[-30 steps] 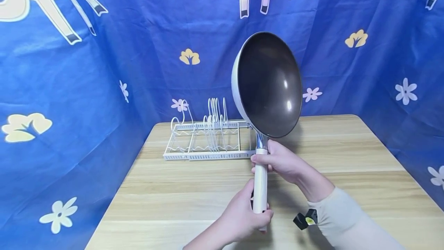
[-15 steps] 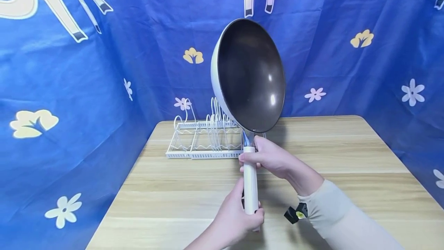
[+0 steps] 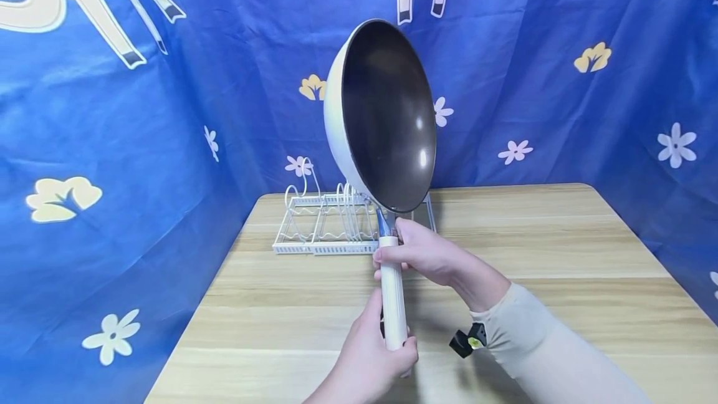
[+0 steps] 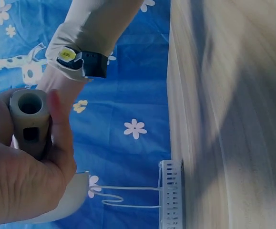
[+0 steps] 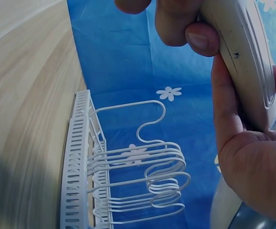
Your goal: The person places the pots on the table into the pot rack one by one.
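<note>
1. The wok (image 3: 389,117), white outside and black within, is held clear of the worktop (image 3: 538,248). Its bowl is above both hands, its white handle (image 3: 394,301) below, angled slightly off vertical.
2. The bowl stands on edge, its dark interior turned toward the head camera and somewhat to the person's right.
3. Right hand (image 3: 423,255): grip closed around the upper handle, just below the metal neck (image 3: 384,223). The thumb lies across the near face; curled fingers show on the far side in the right wrist view.
4. Left hand (image 3: 370,349): grip wrapped around the lower handle, thumb crossing near the butt. The left wrist view shows the handle's end, with a round hole and a rectangular slot, between parts of this hand.
5. The two grips are apart along the handle, right above left.
6. The right forearm, in a pale sleeve (image 3: 524,329) with a black device (image 3: 468,340) at the wrist, enters from the lower right; the left rises from the bottom edge.
7. The white wire rack (image 3: 294,247) sits on the worktop behind the handle, partly screened by the bowl.
</note>
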Available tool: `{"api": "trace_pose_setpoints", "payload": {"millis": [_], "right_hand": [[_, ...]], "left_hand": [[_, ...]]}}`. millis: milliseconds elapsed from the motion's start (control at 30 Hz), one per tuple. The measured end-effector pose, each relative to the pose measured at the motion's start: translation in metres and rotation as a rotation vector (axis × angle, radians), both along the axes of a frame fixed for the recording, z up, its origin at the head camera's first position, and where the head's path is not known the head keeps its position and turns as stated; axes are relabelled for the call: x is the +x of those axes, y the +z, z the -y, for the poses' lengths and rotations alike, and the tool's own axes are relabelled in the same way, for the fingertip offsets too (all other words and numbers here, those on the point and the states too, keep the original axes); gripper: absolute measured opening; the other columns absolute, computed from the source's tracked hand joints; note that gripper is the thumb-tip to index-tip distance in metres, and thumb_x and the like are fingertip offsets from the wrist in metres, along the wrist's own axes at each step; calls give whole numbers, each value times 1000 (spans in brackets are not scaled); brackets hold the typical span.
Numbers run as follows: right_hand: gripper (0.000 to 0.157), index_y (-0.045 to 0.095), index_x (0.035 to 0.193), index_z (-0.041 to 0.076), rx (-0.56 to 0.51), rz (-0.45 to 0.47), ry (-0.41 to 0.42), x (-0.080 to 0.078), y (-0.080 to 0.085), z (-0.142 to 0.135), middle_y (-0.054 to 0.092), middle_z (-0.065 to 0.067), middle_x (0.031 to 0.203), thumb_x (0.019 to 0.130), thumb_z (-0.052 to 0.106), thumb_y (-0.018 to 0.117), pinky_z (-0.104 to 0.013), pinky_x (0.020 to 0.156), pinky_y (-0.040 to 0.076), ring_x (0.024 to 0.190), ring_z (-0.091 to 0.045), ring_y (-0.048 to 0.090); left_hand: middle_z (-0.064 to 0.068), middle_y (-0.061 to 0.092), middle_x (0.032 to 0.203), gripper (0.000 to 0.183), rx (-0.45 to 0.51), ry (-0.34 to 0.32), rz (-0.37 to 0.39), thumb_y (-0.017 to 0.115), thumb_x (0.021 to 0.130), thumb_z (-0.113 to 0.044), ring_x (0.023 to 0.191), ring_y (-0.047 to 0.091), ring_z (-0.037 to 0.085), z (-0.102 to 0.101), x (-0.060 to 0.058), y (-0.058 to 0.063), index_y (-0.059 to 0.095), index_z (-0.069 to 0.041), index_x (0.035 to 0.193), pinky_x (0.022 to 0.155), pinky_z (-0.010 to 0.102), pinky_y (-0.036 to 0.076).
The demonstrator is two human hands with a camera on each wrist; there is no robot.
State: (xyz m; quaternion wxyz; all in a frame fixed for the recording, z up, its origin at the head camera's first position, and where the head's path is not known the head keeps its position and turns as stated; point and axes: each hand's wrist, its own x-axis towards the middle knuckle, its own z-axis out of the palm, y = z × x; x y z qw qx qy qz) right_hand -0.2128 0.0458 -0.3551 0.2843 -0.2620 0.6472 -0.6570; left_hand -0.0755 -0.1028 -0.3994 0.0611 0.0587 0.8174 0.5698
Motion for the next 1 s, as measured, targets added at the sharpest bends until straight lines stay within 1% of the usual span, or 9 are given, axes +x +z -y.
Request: {"api": "trace_pose_setpoints", "payload": {"millis": [200,367,467,633,767,900,1000], "right_hand": [[29,38,106,3,-62,43,39,0,-3,-1,72,-5,92,95,5,65,-30,79,69,81,-16,78],[27,40,114,0,-125,74,106,0,-2,-2,66,-6,95,97,2,62,-35,85,70,84,-17,75],[29,41,118,0,-157,88,141,0,-1,-1,63,-6,95,98,0,60,-38,86,70,84,-18,73],[29,40,119,3,-185,104,186,-1,-2,0,61,-5,94,97,-1,59,-39,85,69,83,-19,72],[27,42,117,5,-207,107,211,-3,-6,0,64,-4,92,97,-1,59,-38,84,70,82,-17,73],[27,41,117,6,-232,124,238,-5,-12,2,64,-3,92,96,0,58,-37,83,70,81,-15,73],[27,41,117,7,-235,135,241,-6,-16,3,64,-2,91,97,-1,57,-36,84,70,81,-14,72]], "left_hand": [[-1,66,93,68,-75,30,-60,84,83,-12,72,64,4,-1,3,1,50,-16,142,62,23,57],[-1,67,94,71,-131,72,-118,87,81,-16,75,62,3,-3,6,0,51,-11,142,67,21,55],[-1,67,95,74,-161,98,-144,89,80,-19,78,60,3,-4,8,0,51,-10,144,70,22,54],[-3,65,93,75,-164,118,-142,90,79,-22,76,58,3,-5,10,0,51,-9,142,70,21,52],[-4,64,92,73,-155,123,-137,91,79,-23,75,57,2,-5,11,-1,52,-8,139,69,21,51],[-3,65,92,71,-124,124,-104,91,79,-24,73,58,3,-6,12,-4,51,-9,136,67,21,51],[-3,65,91,70,-97,121,-83,91,80,-24,72,59,3,-8,12,-6,51,-9,135,65,21,51]]}}
